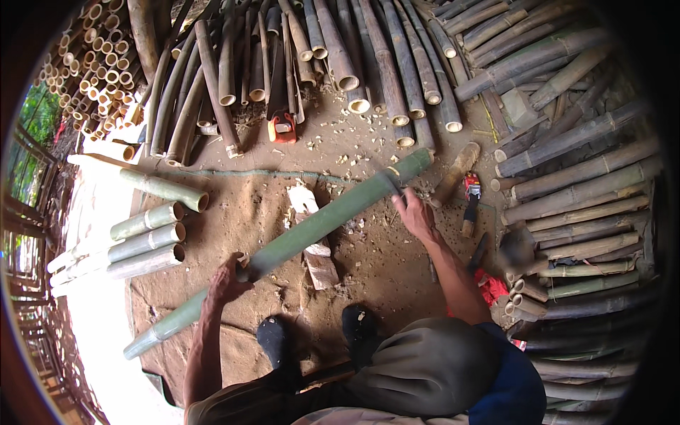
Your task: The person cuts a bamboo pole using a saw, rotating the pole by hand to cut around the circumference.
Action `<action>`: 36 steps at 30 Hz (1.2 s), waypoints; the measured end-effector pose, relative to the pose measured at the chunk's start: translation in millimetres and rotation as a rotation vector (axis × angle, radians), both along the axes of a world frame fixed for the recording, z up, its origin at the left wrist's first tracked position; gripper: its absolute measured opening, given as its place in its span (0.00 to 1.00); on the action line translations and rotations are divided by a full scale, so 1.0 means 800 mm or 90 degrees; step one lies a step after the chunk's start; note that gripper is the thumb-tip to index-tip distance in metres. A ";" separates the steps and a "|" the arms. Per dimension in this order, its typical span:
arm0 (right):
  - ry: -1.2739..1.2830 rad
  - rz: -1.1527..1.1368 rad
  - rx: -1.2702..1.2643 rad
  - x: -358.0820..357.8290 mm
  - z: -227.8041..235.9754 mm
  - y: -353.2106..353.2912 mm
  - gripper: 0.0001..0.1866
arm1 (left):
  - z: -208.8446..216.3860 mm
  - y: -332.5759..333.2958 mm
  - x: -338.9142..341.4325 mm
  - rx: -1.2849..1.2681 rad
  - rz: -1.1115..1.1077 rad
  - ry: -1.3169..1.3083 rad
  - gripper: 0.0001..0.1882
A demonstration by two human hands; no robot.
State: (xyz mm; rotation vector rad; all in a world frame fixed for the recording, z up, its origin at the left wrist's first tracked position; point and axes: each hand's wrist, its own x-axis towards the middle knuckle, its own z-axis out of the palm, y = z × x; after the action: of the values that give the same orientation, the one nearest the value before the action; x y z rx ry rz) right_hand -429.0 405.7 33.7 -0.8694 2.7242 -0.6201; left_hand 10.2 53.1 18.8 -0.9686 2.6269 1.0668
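Note:
A long green bamboo pole [322, 223] lies slantwise before me, its right end farther away. My left hand [228, 282] grips its lower left part, beside a dark, blurred patch on the pole. Near the far right end, my right hand [416, 214] has its fingers closed at the pole's side. A thin greyish blade [389, 182] lies across the pole at those fingertips; its handle is hidden and its edges are blurred. Beneath the pole's middle rests a pale, rough-cut wooden block [320, 268].
Cut green bamboo lengths [147, 237] lie at left. Bamboo poles [386, 64] fan out at the back, near an orange-handled saw [282, 129]. Stacked poles [581, 184] line the right, beside a red-and-black tool [470, 202] and red cloth [490, 287]. Shavings dot the ground cloth.

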 end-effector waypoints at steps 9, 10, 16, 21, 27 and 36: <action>0.050 -0.009 -0.025 0.006 -0.013 0.014 0.24 | -0.034 0.057 -0.004 -0.329 0.043 0.102 0.30; 0.062 -0.082 -0.056 0.002 -0.022 0.010 0.24 | -0.038 0.055 -0.001 -0.308 0.032 0.104 0.29; 0.020 0.091 0.052 0.003 -0.001 0.012 0.27 | -0.005 0.045 -0.010 -0.225 0.005 0.104 0.32; 0.058 -0.190 -0.081 -0.023 -0.020 0.021 0.25 | 0.008 0.042 -0.035 -0.137 -0.022 0.064 0.35; 0.090 -0.192 -0.094 -0.020 -0.031 0.032 0.27 | 0.009 0.034 -0.035 -0.063 0.020 0.082 0.36; 0.168 -0.100 -0.050 -0.007 -0.019 0.021 0.23 | -0.001 0.006 -0.032 0.039 -0.036 0.034 0.42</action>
State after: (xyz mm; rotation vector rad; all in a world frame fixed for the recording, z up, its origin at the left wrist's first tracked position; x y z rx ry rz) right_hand -435.0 422.7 18.3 -0.8115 3.0468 -0.6923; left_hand -15.4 57.7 18.3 -0.8590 2.6306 1.1679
